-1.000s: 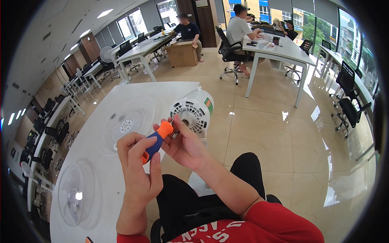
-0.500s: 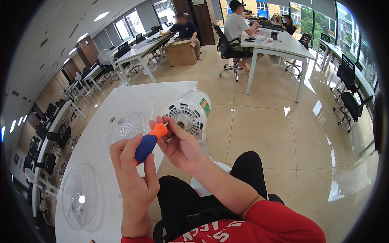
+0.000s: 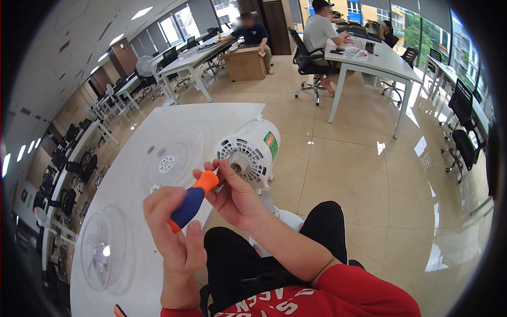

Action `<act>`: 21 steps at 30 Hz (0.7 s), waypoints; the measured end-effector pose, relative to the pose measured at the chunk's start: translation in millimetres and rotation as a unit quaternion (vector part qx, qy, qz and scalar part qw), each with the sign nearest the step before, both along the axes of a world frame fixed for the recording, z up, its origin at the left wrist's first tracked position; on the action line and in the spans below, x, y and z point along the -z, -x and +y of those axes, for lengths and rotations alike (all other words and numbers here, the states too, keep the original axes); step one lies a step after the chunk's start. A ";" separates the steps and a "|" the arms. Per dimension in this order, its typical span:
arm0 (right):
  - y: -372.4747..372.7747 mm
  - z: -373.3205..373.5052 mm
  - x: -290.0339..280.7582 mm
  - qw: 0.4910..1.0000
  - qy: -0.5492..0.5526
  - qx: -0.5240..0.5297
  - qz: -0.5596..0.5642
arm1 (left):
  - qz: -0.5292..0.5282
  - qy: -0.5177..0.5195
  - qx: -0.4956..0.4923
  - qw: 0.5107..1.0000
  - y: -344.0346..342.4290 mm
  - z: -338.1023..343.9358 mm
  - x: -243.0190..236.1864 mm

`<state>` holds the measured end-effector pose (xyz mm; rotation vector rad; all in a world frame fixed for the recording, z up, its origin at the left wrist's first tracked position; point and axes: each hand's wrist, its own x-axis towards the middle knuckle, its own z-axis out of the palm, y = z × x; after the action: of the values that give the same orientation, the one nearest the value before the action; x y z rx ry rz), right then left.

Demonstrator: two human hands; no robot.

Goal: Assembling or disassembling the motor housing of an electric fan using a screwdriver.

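My left hand [image 3: 179, 248] is curled around the handle of a blue and orange screwdriver [image 3: 188, 208], its thumb a little off the grip. At the orange neck, the fingertips of my right hand [image 3: 237, 203] close around the short metal shaft. Just beyond them stands a white fan motor housing [image 3: 252, 138] with a ring of vent slots and a green and orange label. A metal rod sticks out from its hub toward my right fingers, which partly cover it. Whether the screwdriver's tip touches anything is hidden by those fingers.
On the white table [image 3: 142, 232] lie a round wire fan grille [image 3: 168, 162] and a clear fan blade [image 3: 100, 253]. A dark, orange-edged object [image 3: 120, 310] shows at the near edge. The fan's white base [image 3: 289, 217] stands by my knees. Two people sit beyond, near a cardboard box [image 3: 245, 64].
My left hand has shifted slightly down and left with the screwdriver, and its fingers have moved around the handle. My right hand keeps its pinch. The whole view has tilted a little.
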<state>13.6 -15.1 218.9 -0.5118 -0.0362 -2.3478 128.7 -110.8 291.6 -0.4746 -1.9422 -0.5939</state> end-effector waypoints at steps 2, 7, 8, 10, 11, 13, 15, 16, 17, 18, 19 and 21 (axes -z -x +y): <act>-1.2 0.7 -1.3 1.000 0.007 0.008 -0.017 | 0.030 -0.040 -0.030 0.998 9.9 4.3 4.4; -4.9 -1.2 -10.5 0.999 0.001 0.004 -0.045 | -0.018 -0.102 -0.144 0.984 -1.9 -4.3 5.6; -5.0 -1.7 -9.3 0.998 0.009 0.002 -0.057 | -0.033 -0.095 -0.132 0.986 -2.4 -5.6 7.4; -5.4 2.0 -12.1 0.998 0.009 0.003 -0.061 | -0.049 -0.088 -0.121 0.988 -1.4 -3.2 8.6; -4.8 3.8 -12.8 0.998 0.010 0.005 -0.064 | -0.036 -0.076 -0.107 0.991 0.0 1.4 7.9; -3.2 5.5 -13.2 0.999 0.009 -0.006 -0.049 | -0.024 -0.061 -0.096 0.993 -3.9 6.1 2.9; -1.4 5.8 -9.4 0.999 0.006 -0.009 -0.036 | -0.073 -0.062 -0.085 0.992 -9.9 8.4 1.3; 0.2 3.4 -5.3 1.000 0.004 -0.014 -0.024 | -0.074 -0.061 -0.082 0.992 -9.9 8.6 1.0; 1.8 3.2 -3.4 1.000 0.004 -0.020 -0.013 | -0.070 -0.048 -0.074 0.994 -8.7 11.1 0.0; 2.6 4.2 -3.4 1.000 0.008 -0.018 -0.015 | -0.065 -0.036 -0.065 0.995 -7.3 13.4 -0.9; 3.5 5.5 -4.2 1.000 0.000 -0.012 -0.025 | -0.067 -0.032 -0.063 0.995 -3.2 15.3 -1.8; 1.3 4.0 -9.5 0.999 -0.009 -0.008 -0.032 | 0.002 -0.077 -0.135 0.988 4.6 14.1 -1.4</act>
<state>12.3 -11.0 228.4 -0.4270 -0.0480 -2.3466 124.1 -96.7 293.0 -0.1113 -1.8978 -0.5595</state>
